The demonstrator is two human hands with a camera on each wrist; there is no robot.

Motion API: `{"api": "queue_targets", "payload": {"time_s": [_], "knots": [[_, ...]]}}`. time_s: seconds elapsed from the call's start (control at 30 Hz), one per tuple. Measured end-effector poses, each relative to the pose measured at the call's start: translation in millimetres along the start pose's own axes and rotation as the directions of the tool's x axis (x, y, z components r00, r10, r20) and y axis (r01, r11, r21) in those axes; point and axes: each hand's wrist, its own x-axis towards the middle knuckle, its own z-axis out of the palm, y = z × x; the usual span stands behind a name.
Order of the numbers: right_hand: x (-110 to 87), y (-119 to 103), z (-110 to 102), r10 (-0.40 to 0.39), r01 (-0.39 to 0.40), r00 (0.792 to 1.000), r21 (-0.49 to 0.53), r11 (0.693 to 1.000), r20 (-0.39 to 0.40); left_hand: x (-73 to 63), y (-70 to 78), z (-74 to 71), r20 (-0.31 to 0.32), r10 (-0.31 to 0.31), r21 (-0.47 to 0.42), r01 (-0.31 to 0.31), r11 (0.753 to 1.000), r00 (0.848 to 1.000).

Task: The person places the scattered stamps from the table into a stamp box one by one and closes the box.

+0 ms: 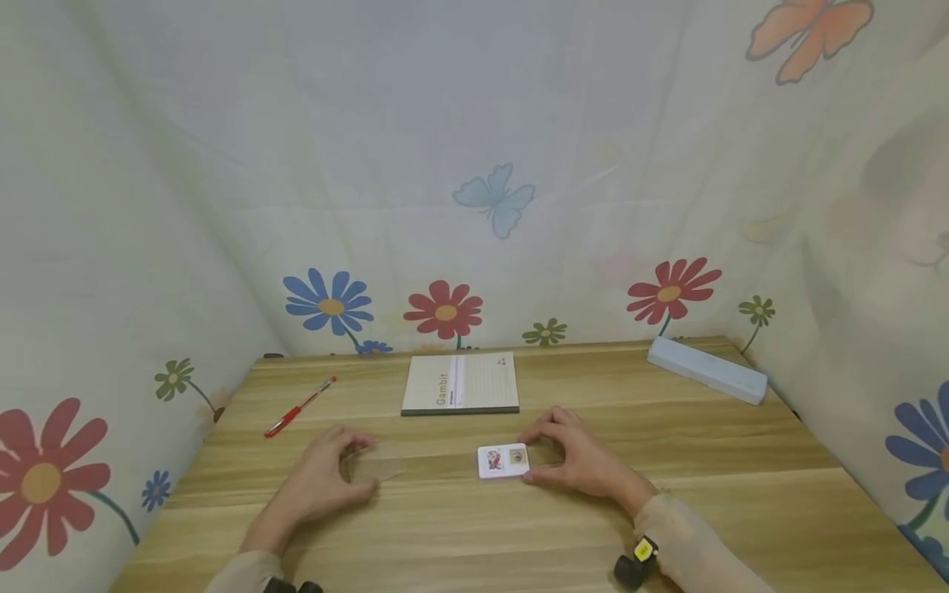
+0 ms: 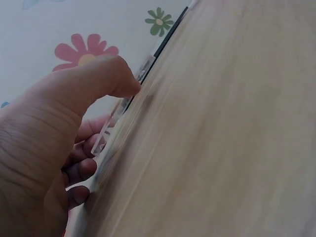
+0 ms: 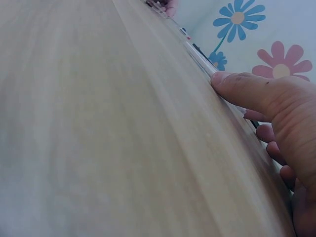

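Observation:
On the left, my left hand (image 1: 319,479) pinches a clear, flat plastic piece (image 1: 381,461) between thumb and fingers, low over the table. In the left wrist view the edge of the clear plastic piece (image 2: 101,139) shows between the thumb and the fingers. My right hand (image 1: 586,461) holds a small white flat box (image 1: 502,461) by its right end, thumb on the near side and fingers on the far side. Two small coloured pictures lie on the box's top face. From the right wrist, only a thin edge of the box is visible beyond the thumb (image 3: 237,89).
A notebook (image 1: 474,383) lies behind the hands at the table's middle. To the left is a red pen (image 1: 300,407). A pale blue long case (image 1: 707,371) rests at the back right. A flower-printed curtain (image 1: 556,272) surrounds the wooden table (image 1: 445,543).

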Motion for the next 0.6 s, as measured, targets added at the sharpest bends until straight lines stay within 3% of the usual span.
{"api": "queue_targets", "payload": {"time_s": [0.17, 0.3, 0.6], "knots": [[0.8, 0, 0, -0.003, 0.003, 1.000, 0.004, 1.000, -0.009, 5.8, 8.1, 1.9, -0.032, 0.060, -0.015, -0.060, 0.998, 0.998], [0.6, 0, 0, -0.004, 0.004, 1.000, 0.007, 1.000, -0.007, 13.6, 18.7, 4.2, -0.021, 0.096, -0.018, -0.096, 0.995, 0.995], [0.8, 0, 2, -0.018, 0.018, 1.000, -0.002, 1.000, -0.009, 37.4, 62.3, 16.0, 0.028, 0.158, -0.111, -0.154, 0.982, 0.987]]}}
